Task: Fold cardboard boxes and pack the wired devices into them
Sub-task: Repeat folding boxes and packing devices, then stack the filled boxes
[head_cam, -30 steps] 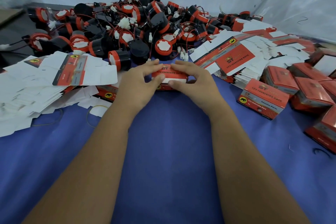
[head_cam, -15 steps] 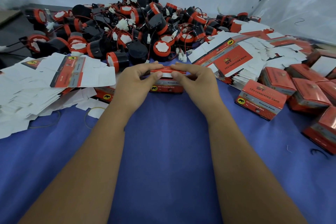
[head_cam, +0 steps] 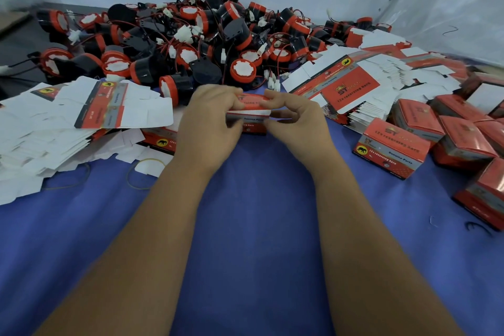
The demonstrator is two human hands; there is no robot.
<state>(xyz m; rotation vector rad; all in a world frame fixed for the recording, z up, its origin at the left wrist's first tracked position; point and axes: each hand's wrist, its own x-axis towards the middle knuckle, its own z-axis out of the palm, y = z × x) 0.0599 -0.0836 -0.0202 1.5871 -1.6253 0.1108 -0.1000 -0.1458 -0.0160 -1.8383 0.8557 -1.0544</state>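
A small red cardboard box (head_cam: 252, 114) stands on the blue cloth between my hands. My left hand (head_cam: 210, 123) grips its left end, thumb on the front and fingers curled over the red top flap. Fingertips of my right hand (head_cam: 296, 123) pinch the same flap from the right. A white strip shows under the flap, which stands partly raised. What the box holds is hidden. Behind it lies a heap of black and red wired devices (head_cam: 207, 43). Flat unfolded boxes (head_cam: 90, 109) lie at the left, and more flat boxes (head_cam: 351, 84) lie at the right.
Several folded red boxes (head_cam: 392, 148) stand along the right side. Another red box (head_cam: 161, 138) lies half under the left paper pile. A yellow rubber band (head_cam: 147, 173) lies on the blue cloth (head_cam: 251, 226). A clear plastic sheet (head_cam: 450, 8) hangs at the back right.
The box has been turned upright and the red top flap brought over it. Both hands shifted slightly toward the heap, fingers now curled over the flap.
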